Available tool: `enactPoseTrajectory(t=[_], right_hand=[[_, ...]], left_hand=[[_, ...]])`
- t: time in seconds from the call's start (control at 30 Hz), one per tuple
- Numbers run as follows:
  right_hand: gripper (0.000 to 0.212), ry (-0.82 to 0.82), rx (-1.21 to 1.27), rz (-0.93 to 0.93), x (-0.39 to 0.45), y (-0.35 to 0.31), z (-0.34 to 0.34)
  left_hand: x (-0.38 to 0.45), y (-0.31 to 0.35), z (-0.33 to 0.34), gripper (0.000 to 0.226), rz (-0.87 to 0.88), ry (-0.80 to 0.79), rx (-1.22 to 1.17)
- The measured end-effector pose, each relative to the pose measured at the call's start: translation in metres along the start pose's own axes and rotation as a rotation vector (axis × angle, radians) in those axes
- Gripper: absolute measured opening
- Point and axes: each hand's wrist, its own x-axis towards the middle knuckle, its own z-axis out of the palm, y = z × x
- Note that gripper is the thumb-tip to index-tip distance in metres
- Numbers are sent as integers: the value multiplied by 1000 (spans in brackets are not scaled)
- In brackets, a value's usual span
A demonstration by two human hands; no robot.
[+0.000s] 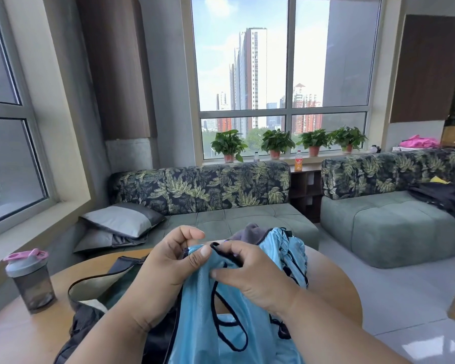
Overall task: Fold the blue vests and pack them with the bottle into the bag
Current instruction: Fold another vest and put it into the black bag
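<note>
A leaf-print sofa (pixel 221 195) stands under the window, with four potted plants (pixel 276 143) on the sill. The round wooden bench (pixel 24 334) carries the dark bag (pixel 100 292), lying open at centre left. A blue vest (pixel 218 319) with dark trim hangs in front of it, held up at its top edge; more blue vests (pixel 289 248) are bunched behind. The left hand (pixel 163 269) and right hand (pixel 250 271) each have a closed grip pinching the vest's edge. The bottle (pixel 30 279), pink-lidded, stands upright at the bench's left, apart from the bag.
</note>
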Motion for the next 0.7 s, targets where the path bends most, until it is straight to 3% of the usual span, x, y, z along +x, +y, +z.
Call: enactPoseTrajectory(t=[0.13,0.2,0.47,0.6,0.7], right_hand=[[22,43,-17,20,0,2,-3],[21,76,3,20,1,3,-5],[13,86,1,40,-2,-2,-12],[11,121,11,27,-1,-3,-11],[10,144,21,19,-1,-5,-13]], left_hand=[[-2,2,2,56,4,-16,34],[-3,4,-1,42,-14,28,70],[-3,7,-22,14,-80,46,431],[-3,3,-25,46,-111,59,497],[-3,2,-21,58,-171,65,317]])
